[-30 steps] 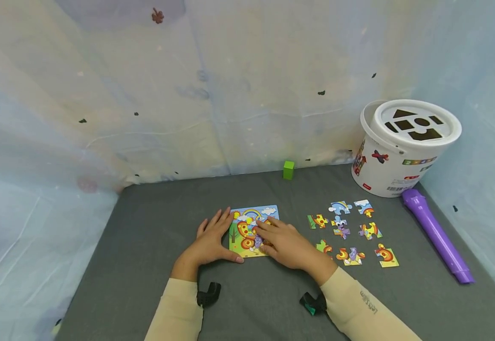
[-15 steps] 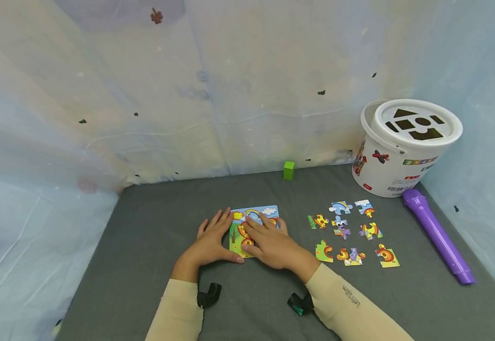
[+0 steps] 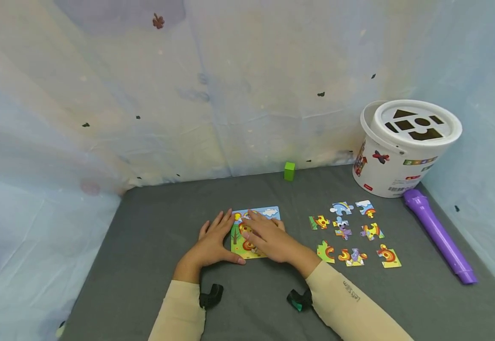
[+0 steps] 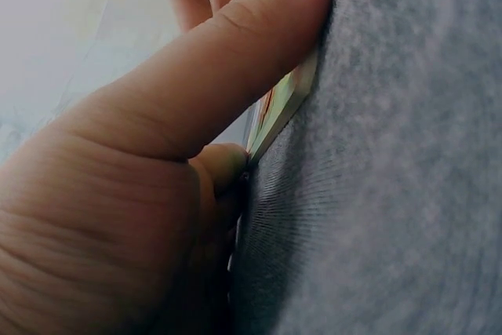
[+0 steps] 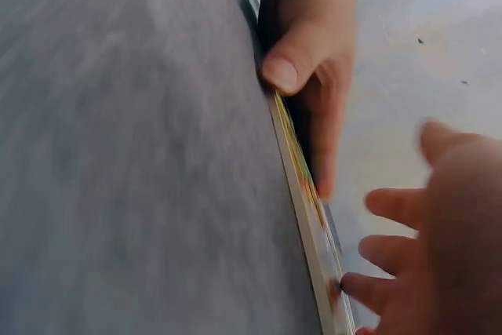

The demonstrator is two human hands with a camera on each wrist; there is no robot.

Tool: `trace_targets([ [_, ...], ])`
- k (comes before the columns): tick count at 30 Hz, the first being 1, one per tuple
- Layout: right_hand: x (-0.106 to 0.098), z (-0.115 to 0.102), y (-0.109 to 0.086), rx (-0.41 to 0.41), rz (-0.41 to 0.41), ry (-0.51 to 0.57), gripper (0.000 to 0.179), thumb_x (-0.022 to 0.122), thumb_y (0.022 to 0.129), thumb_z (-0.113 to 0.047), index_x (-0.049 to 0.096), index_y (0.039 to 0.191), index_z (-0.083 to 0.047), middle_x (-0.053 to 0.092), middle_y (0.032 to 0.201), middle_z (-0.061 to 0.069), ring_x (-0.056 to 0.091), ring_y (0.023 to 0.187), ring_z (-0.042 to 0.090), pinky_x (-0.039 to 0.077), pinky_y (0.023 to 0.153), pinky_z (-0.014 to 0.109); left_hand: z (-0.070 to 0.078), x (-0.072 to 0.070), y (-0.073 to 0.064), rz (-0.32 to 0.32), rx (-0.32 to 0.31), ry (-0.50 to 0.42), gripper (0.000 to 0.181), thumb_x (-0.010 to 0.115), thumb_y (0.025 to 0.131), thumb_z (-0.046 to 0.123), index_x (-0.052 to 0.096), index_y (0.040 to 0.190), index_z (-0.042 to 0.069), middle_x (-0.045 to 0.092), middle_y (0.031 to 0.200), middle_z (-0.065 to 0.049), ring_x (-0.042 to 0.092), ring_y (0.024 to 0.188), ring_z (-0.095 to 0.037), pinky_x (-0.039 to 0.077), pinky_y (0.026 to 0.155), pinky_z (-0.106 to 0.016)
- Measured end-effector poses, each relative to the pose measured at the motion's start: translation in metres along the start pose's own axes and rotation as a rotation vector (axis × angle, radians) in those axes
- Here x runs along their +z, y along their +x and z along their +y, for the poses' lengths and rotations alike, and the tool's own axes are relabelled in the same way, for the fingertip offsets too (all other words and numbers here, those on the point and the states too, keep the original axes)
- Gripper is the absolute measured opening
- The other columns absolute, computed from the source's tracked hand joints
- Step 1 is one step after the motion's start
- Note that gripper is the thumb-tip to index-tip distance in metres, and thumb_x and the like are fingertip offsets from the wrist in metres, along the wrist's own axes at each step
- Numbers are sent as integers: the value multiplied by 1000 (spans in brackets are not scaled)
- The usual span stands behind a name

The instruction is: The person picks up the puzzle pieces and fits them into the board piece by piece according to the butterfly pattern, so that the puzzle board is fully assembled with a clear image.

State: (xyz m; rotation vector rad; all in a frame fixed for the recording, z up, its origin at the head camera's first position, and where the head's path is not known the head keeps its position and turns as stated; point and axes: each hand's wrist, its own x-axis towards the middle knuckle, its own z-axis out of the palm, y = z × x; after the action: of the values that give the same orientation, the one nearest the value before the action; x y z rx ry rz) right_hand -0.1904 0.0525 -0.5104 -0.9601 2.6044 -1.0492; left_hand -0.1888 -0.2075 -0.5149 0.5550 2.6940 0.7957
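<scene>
A square, colourful picture puzzle board [image 3: 238, 242] lies flat on the dark grey cloth. My left hand [image 3: 208, 246] rests at its left side with fingers stretched out and thumb along the near left corner. In the left wrist view that thumb [image 4: 227, 68] touches the board's edge [image 4: 289, 103]. Over the board's right half stretches my right hand [image 3: 274, 241], fingers extended and covering much of the picture. Seen from the right wrist, the right hand's [image 5: 447, 249] fingers are spread at the board's face; whether all of them touch it, I cannot tell.
Several loose jigsaw pieces [image 3: 342, 233] lie spread to the right of the board. A green block [image 3: 289, 172] stands at the back edge. At the back right is a white bucket [image 3: 394, 166] with a shape-hole lid, and a purple tube [image 3: 439, 237] lies in front of it.
From the board's right side, my right hand has moved left across the picture, then its fingers have shifted slightly away from me. My left hand stays in place. The loose pieces have not moved.
</scene>
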Motion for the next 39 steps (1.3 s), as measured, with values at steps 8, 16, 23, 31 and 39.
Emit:
trace_targets([
  [8, -35, 16, -31, -35, 227, 380, 51, 41, 121, -30, 51, 161, 0, 51, 161, 21, 48, 147, 40, 35, 117, 68, 3, 3, -1, 9, -17, -19, 140, 99, 71, 62, 18, 176, 16, 4, 182, 2, -3, 166, -23, -6, 127, -59],
  [16, -73, 49, -65, -39, 269, 579, 57, 22, 123, -32, 44, 164, -1, 52, 157, 28, 51, 138, 58, 41, 107, 76, 1, 6, -4, -4, -25, -24, 140, 99, 72, 61, 16, 176, 16, 3, 182, 2, -4, 166, -23, -7, 127, -59],
  [23, -94, 81, -91, -39, 378, 566, 65, 16, 121, -43, 42, 166, -3, 51, 153, 33, 54, 135, 51, 51, 105, 53, 1, 8, -4, 2, -17, -31, 140, 98, 72, 63, 17, 176, 16, 4, 182, 0, -3, 166, -24, -6, 127, -59],
  [31, -114, 110, -105, 6, 533, 614, 64, 21, 121, -46, 49, 163, -7, 55, 150, 31, 57, 133, 39, 51, 101, 36, 0, 7, -3, 15, -18, -20, 142, 98, 71, 64, 18, 176, 15, 5, 182, 0, -2, 166, -26, -4, 126, -60],
  [39, -128, 123, -115, 184, 612, 501, 62, 25, 121, -45, 48, 163, -6, 59, 148, 25, 53, 134, 36, 47, 100, 35, -2, 3, 2, 7, -22, -7, 141, 96, 72, 66, 16, 176, 17, 2, 182, 3, -4, 166, -24, -6, 127, -59],
])
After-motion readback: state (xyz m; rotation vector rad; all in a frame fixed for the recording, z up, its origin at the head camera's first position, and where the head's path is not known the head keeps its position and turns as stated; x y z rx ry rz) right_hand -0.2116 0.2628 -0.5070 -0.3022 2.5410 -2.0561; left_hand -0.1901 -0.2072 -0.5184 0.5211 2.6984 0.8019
